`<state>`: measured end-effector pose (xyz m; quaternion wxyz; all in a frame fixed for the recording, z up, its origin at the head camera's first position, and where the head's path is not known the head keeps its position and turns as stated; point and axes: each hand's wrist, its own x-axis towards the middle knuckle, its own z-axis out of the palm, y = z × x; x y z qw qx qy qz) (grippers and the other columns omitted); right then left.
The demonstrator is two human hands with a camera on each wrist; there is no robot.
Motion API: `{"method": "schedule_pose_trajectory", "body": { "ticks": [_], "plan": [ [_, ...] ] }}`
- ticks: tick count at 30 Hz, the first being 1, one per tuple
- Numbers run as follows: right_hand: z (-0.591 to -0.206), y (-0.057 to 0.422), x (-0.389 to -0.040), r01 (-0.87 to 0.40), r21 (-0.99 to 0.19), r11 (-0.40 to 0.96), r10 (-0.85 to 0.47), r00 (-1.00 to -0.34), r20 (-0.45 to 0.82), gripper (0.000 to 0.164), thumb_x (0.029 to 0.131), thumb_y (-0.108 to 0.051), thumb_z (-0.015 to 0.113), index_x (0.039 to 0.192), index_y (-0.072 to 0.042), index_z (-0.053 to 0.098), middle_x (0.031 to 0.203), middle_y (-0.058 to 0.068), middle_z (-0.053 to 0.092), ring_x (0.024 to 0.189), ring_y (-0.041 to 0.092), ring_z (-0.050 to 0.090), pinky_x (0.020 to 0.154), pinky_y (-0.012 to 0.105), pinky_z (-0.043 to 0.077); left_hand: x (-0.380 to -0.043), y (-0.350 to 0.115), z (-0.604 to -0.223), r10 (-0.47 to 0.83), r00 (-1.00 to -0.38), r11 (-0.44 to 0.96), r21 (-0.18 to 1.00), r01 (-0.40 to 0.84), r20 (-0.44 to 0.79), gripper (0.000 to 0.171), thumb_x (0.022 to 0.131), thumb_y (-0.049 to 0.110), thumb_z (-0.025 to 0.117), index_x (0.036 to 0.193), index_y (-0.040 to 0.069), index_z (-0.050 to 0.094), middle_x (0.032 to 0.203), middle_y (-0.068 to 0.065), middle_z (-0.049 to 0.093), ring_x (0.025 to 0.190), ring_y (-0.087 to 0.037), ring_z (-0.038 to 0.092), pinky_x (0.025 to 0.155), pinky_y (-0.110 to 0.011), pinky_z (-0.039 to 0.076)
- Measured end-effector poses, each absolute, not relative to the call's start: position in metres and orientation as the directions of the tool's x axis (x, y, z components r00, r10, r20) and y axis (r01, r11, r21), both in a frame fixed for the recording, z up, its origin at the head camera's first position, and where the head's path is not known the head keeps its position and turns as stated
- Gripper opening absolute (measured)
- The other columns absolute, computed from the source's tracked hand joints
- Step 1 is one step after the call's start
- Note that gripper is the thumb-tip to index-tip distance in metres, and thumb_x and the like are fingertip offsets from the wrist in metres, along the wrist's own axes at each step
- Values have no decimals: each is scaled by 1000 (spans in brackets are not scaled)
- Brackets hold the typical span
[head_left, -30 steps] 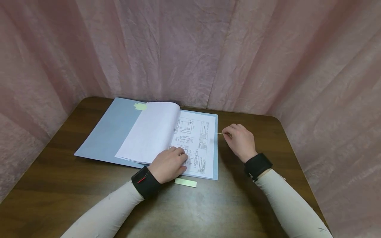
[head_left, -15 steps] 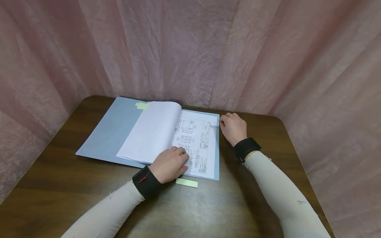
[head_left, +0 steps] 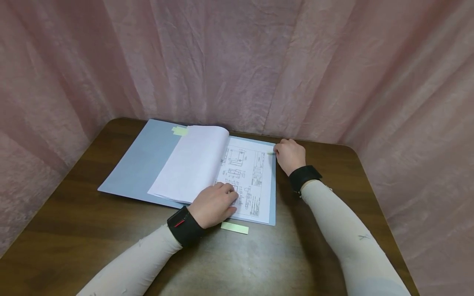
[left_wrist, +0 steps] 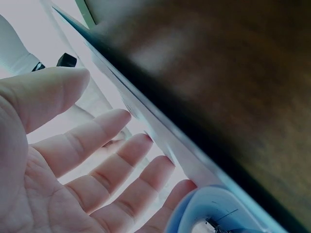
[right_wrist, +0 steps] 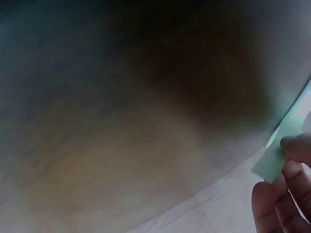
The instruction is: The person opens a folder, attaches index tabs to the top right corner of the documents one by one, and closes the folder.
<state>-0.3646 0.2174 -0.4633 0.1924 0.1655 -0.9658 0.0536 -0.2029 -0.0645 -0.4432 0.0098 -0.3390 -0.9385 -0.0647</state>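
A light-blue folder lies spread on the table, its white sheets turned over to the left. On its right side a page of technical drawings faces up. My left hand rests on that page's lower part with fingers extended, as the left wrist view also shows. At the page's upper right edge, my right hand pinches a pale green sticky note between thumb and fingers. In the head view the note's end overlaps the page's margin.
A strip-shaped pale green sticky-note pad lies on the wooden table just in front of the folder. Other green sticky notes are on the folder's left side near the top. A pink curtain hangs behind the table.
My right hand has moved left and away from me, bringing the sticky note from beside the folder to the page's upper right edge. My left hand has stayed on the page.
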Motion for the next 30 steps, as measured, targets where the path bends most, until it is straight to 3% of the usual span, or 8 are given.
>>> {"method": "schedule_pose_trajectory", "body": {
  "ticks": [10,30],
  "plan": [
    [-464,224,-368,-398,28,917,-385,-864,325,19,90,-7,67,97,-18,81,93,3,70,87,23,60,68,37,50,-203,-64,-442,636,-769,761,110,639,68,38,88,36,73,121,16,71,116,-5,64,102,-22,59,88,-37,49],
    [-470,223,-372,-417,36,908,-407,-858,314,21,89,-7,70,101,-19,81,96,1,71,91,23,60,73,36,51,-202,-63,-445,631,-774,766,108,633,60,38,89,36,72,121,16,70,115,-5,64,101,-22,58,87,-37,48]
  ]
}}
